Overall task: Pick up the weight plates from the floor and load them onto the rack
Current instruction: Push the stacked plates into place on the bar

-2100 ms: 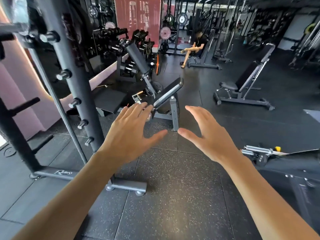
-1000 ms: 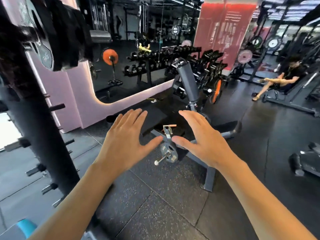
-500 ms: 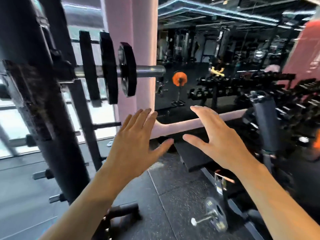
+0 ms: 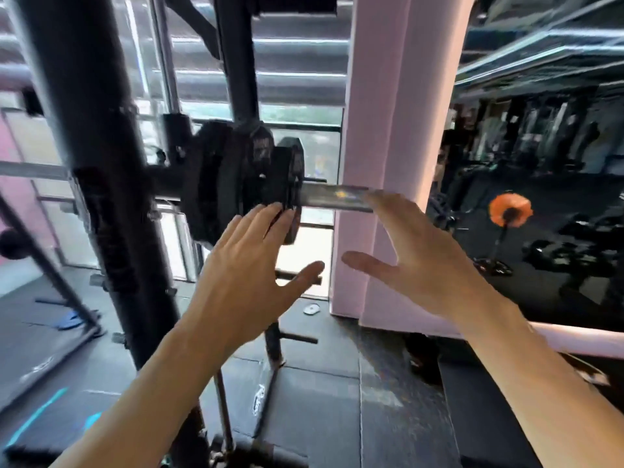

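Observation:
Several black weight plates (image 4: 236, 184) sit side by side on a barbell sleeve (image 4: 332, 197) that juts right from the black rack upright (image 4: 98, 157). My left hand (image 4: 250, 275) is spread, fingers straight, its fingertips at the lower edge of the outermost plate (image 4: 293, 184). My right hand (image 4: 415, 258) is also spread and holds nothing, its fingertips close to the bare end of the sleeve. Whether either hand touches the metal is blurred.
A pink pillar (image 4: 381, 146) rises just behind the sleeve's end. A small silver disc (image 4: 311, 309) lies on the floor at the pillar's foot. Storage pegs (image 4: 297, 339) stick out of a lower post. An orange plate on a stand (image 4: 510, 211) is at the right.
The view has swung left and closer to the rack; the loaded sleeve now lies right in front of both hands. Both hands stay spread and hold nothing throughout.

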`<state>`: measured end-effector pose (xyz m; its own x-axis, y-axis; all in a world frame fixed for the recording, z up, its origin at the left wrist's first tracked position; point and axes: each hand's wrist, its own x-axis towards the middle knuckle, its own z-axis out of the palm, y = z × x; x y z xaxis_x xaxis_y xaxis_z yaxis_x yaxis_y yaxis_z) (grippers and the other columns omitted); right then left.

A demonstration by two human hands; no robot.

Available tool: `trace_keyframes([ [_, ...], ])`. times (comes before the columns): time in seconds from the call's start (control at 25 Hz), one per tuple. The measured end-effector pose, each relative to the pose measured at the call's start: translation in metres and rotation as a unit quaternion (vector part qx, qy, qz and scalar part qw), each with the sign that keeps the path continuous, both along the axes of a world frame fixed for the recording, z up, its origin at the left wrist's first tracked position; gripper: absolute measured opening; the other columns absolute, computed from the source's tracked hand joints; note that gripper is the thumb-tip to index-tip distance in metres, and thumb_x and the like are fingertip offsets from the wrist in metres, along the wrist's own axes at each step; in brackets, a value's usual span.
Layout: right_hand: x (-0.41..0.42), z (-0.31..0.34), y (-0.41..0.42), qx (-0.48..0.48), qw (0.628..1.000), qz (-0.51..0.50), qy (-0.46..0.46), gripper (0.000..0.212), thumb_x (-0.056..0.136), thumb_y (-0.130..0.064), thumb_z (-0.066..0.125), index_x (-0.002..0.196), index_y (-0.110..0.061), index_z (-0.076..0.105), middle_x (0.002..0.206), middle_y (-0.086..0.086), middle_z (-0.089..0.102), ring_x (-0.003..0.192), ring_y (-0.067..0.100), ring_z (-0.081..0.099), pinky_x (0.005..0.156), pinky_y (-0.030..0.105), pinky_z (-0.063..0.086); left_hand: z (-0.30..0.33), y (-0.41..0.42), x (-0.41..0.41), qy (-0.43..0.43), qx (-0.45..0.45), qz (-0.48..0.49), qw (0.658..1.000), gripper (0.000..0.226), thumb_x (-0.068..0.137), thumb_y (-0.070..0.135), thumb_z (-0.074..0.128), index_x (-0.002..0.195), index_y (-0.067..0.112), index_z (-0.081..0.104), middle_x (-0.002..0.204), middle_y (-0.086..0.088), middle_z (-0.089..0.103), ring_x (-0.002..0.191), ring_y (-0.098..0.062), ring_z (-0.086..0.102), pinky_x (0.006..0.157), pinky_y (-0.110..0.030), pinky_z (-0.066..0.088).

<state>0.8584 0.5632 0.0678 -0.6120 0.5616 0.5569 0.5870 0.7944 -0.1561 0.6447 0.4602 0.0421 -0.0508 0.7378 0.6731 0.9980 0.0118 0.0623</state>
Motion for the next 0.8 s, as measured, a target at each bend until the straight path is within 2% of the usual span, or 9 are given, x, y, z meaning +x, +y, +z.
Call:
trace_keyframes([
  [0.16, -0.022, 0.035, 0.055, 0.024, 0.997, 0.074, 0.010, 0.086, 0.082, -0.078, 0.044, 0.153, -0.034, 0.021, 0.157, -0.012, 0.028, 0.140, 0.009, 0.033, 0.099, 0.041, 0.043, 0.026, 0.011, -0.005, -0.021, 0.029, 0.091, 0.995, 0.076, 0.094, 0.068, 0.038, 0.150, 0.017, 0.041, 0.157, 0.001, 0.038, 0.145, -0.018, 0.034, 0.115, -0.037, 0.031],
  [0.28, -0.053, 0.056, 0.078, 0.063, 0.992, 0.113, 0.003, 0.084, 0.085, -0.071, 0.050, 0.155, -0.033, 0.022, 0.159, -0.010, 0.027, 0.141, 0.010, 0.031, 0.099, 0.040, 0.042, 0.043, 0.012, -0.023, -0.019, 0.071, 0.132, 0.988, 0.062, 0.097, 0.048, 0.047, 0.150, 0.016, 0.041, 0.157, 0.002, 0.038, 0.144, -0.017, 0.036, 0.113, -0.038, 0.035],
  [0.48, -0.114, 0.087, 0.104, 0.129, 0.979, 0.157, -0.004, 0.087, 0.083, -0.075, 0.043, 0.154, -0.029, 0.025, 0.159, -0.007, 0.030, 0.143, 0.013, 0.031, 0.101, 0.043, 0.042, 0.064, 0.029, -0.073, -0.006, 0.105, 0.190, 0.976, 0.053, 0.098, 0.022, 0.050, 0.150, 0.016, 0.041, 0.155, 0.001, 0.040, 0.140, -0.020, 0.043, 0.109, -0.042, 0.044],
  [0.56, -0.133, 0.101, 0.113, 0.120, 0.977, 0.175, -0.008, 0.086, 0.082, -0.075, 0.041, 0.155, -0.032, 0.024, 0.160, -0.010, 0.027, 0.144, 0.011, 0.030, 0.105, 0.043, 0.040, 0.074, 0.038, -0.091, -0.017, 0.098, 0.194, 0.976, 0.057, 0.097, 0.023, 0.056, 0.152, 0.022, 0.039, 0.155, 0.004, 0.039, 0.136, -0.020, 0.047, 0.102, -0.045, 0.049],
  [0.68, -0.160, 0.114, 0.137, 0.116, 0.971, 0.210, -0.018, 0.083, 0.082, -0.077, 0.034, 0.154, -0.037, 0.024, 0.161, -0.015, 0.024, 0.146, 0.008, 0.026, 0.110, 0.050, 0.037, 0.082, 0.058, -0.109, -0.027, 0.051, 0.211, 0.976, 0.071, 0.092, 0.033, 0.067, 0.153, 0.040, 0.030, 0.150, 0.011, 0.044, 0.122, -0.019, 0.058, 0.093, -0.039, 0.051],
  [0.8, -0.183, 0.124, 0.165, 0.106, 0.965, 0.238, -0.039, 0.077, 0.085, -0.076, 0.026, 0.153, -0.039, 0.026, 0.160, -0.016, 0.025, 0.146, 0.009, 0.026, 0.111, 0.052, 0.035, 0.088, 0.083, -0.118, -0.021, 0.018, 0.241, 0.970, 0.079, 0.089, 0.042, 0.070, 0.153, 0.046, 0.024, 0.121, 0.012, 0.057, 0.103, -0.017, 0.062, 0.081, -0.033, 0.051],
])
